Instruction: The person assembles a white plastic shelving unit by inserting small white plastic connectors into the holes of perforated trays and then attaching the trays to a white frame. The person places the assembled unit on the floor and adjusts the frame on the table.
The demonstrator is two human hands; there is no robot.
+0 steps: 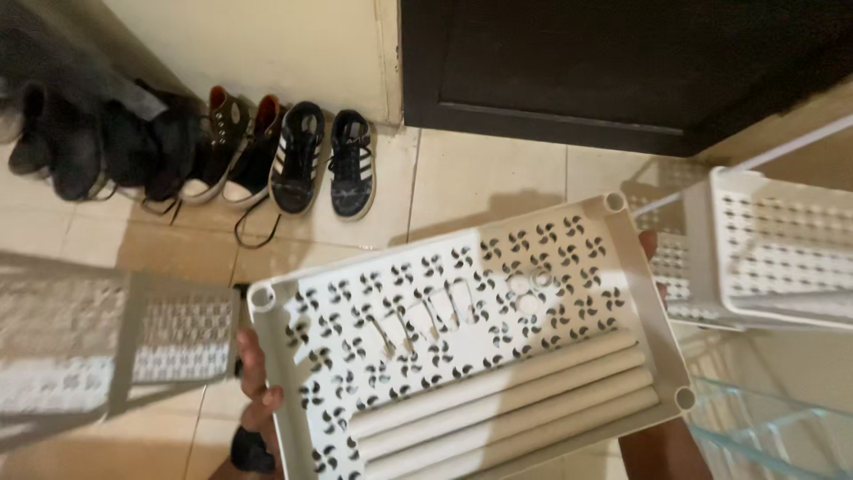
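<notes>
- Tray, white and perforated, tilts between my hands, long axis left to right.
- Left hand grips its left edge.
- Right hand holds the right edge, mostly hidden.
- Tubes lie lengthwise inside.

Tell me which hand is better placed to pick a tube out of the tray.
Probably the left. The left hand has its fingers over the left rim of the white tray, close to the ends of the tubes. The right hand is mostly hidden behind the right edge.
</notes>
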